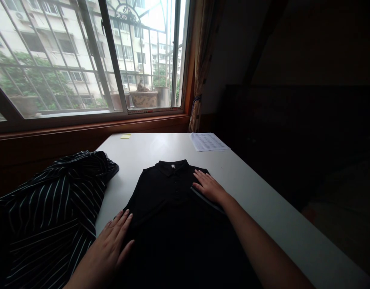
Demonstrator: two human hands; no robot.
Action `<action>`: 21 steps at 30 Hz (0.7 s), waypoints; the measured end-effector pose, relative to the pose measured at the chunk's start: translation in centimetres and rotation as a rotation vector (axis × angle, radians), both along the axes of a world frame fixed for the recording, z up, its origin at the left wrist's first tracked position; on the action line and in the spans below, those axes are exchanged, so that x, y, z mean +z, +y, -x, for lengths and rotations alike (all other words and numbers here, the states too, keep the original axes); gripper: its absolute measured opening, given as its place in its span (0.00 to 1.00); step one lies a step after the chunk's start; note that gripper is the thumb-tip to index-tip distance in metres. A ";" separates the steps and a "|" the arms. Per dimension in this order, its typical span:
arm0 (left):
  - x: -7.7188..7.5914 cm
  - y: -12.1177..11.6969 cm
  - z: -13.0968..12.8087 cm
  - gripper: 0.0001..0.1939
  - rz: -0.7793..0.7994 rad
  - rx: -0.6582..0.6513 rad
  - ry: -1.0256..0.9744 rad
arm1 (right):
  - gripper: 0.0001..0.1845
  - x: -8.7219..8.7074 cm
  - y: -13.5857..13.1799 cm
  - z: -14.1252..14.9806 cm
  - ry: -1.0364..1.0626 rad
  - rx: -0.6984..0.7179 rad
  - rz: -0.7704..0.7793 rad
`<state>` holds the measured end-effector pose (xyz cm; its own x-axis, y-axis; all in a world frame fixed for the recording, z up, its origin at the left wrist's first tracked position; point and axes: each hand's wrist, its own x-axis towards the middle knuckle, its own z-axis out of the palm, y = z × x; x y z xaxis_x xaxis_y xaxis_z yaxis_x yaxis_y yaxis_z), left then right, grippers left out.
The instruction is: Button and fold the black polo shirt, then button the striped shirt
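A black polo shirt point(172, 208) lies spread on the white table point(160, 146), its collar toward the window and a small white label inside the neck. My left hand point(114, 241) rests on the shirt's left edge, fingers stretched out. On the upper right part of the shirt, near the shoulder, my right hand point(209, 186) lies flat with its fingers extended. Beside that hand a grey-trimmed sleeve edge shows, folded in over the shirt's front. The lower part of the shirt is very dark, so its folds are hard to make out.
Black striped clothing point(58, 200) is heaped at the table's left side. Printed sheets of paper point(209, 141) lie at the far right corner, and a yellow sticky note point(125, 136) at the far left. Behind the table are a barred window point(118, 60) and a tied curtain point(197, 80).
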<state>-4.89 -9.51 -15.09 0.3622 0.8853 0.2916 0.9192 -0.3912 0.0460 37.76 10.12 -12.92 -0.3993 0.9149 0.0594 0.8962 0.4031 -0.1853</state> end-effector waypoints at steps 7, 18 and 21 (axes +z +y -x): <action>4.3 1.9 -1.1 0.27 0.026 -0.015 0.096 | 0.40 -0.2 0.0 0.0 -0.003 0.002 -0.013; 3.0 12.3 -7.2 0.30 0.205 -0.159 0.008 | 0.38 0.2 -0.2 0.0 0.007 -0.001 -0.014; 2.3 15.8 -8.6 0.32 0.199 -0.074 0.037 | 0.38 0.1 -0.2 0.0 0.006 0.000 -0.011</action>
